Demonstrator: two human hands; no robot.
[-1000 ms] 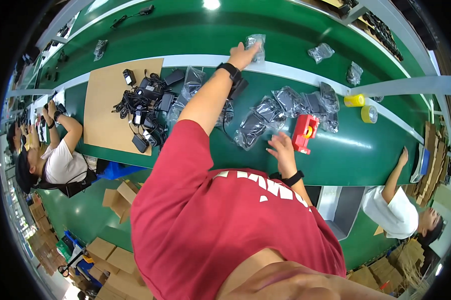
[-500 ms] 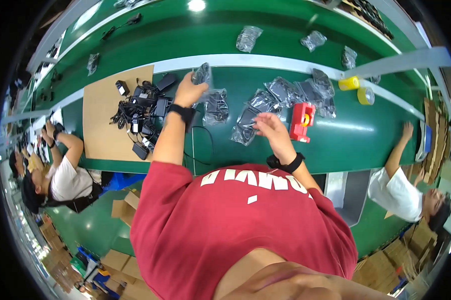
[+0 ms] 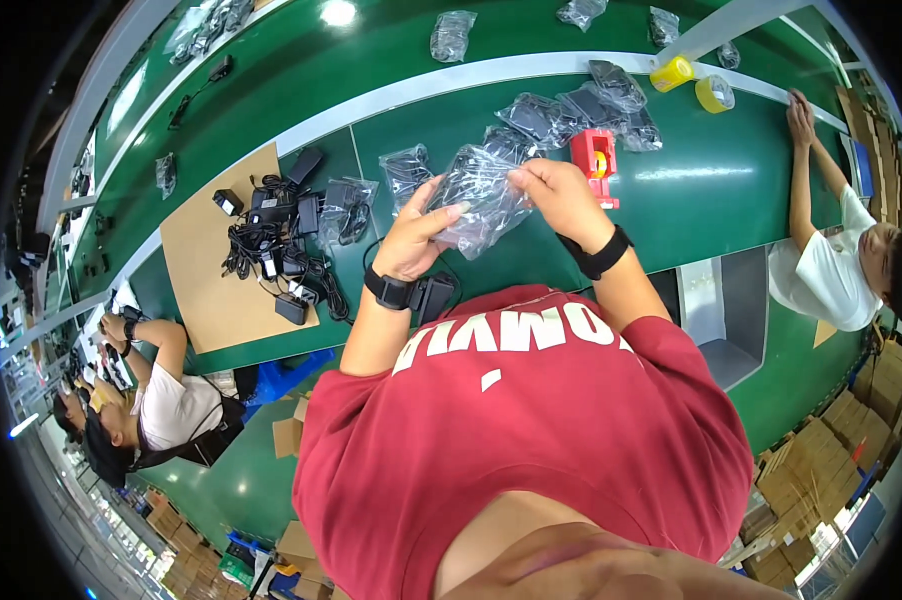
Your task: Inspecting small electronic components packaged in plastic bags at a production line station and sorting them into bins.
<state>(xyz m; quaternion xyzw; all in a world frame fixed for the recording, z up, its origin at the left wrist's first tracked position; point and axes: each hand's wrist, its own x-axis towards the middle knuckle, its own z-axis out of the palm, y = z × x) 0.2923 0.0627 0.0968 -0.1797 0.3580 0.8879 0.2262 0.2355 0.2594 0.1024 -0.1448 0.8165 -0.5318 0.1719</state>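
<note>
A clear plastic bag (image 3: 483, 205) with black cable or an adapter inside is held up between my hands, above the near part of the green bench. My left hand (image 3: 416, 238) is closed on the bag's left side, thumb on top. My right hand (image 3: 568, 203) pinches its upper right edge. Just left of it lies a bagged adapter (image 3: 403, 172), and farther left another bagged adapter (image 3: 347, 208). Behind my hands several bagged adapters (image 3: 539, 118) stretch in a row to the right. What exactly is in the held bag is blurred by the crinkled plastic.
Loose black adapters with cables (image 3: 276, 235) are heaped on a cardboard sheet (image 3: 196, 255) at left. A red tape dispenser (image 3: 595, 165) stands right of my right hand. Yellow tape rolls (image 3: 714, 94) lie at the rail. Co-workers (image 3: 836, 250) sit at both sides.
My left hand has let go of a bagged adapter, now lying beside the heap, and come right and nearer. Both hands now hold one bag. The view has turned somewhat.
</note>
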